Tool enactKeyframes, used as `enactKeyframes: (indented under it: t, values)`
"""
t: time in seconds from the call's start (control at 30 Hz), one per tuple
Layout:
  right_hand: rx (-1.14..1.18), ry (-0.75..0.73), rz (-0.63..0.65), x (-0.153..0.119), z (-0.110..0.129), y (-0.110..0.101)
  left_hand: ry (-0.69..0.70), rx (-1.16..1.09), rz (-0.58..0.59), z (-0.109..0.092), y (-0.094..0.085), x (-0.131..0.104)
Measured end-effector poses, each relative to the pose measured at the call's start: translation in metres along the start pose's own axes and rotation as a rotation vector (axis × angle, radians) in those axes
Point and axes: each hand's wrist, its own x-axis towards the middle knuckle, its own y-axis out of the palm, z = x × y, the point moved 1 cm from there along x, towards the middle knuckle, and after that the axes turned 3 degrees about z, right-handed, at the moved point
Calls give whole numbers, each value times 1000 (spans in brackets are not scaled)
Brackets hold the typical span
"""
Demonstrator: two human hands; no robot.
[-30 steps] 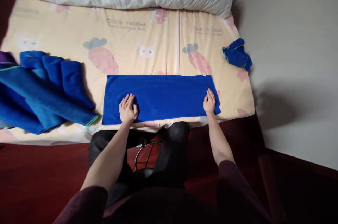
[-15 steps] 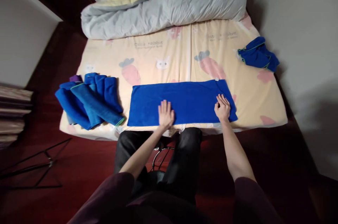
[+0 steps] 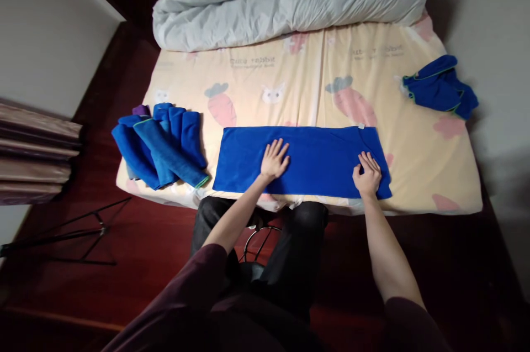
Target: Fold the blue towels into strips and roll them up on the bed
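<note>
Lying on carrot-print sheet (image 3: 298,87): blue cloth (image 3: 321,161); dark-red floor (image 3: 157,241), possibly wood.

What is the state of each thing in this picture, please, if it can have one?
Blue towel, laid flat, lightly creased near its right end.
Left hand, palm down on it, fingers spread.
Right hand, resting on its right end, fingers slightly bent.
Left-side towels, rolled and piled.
Right-side cloth, crumpled.
Quilt, bunched at the far side.
Black stand, legs spread.

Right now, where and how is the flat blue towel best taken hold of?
The blue towel is probably best pinched at its right short edge, coming from the right: it lies flat, that edge is uncovered, and the right hand rests just inside it.
</note>
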Motion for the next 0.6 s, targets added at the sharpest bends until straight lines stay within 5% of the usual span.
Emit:
enactKeyframes:
  t: [0.2,0.33,0.47,0.6]
  values:
    - [-27,16,11,0,-1,1,-337,65,-103,121,-49,-22]
    - [-54,29,25,-1,-1,1,-427,70,-117,175,-67,-29]
    - [-120,40,72,0,-1,1,-422,35,-143,194,-69,-27]
    - [-127,49,86,1,2,-2,-405,-27,-173,185,-71,-28]
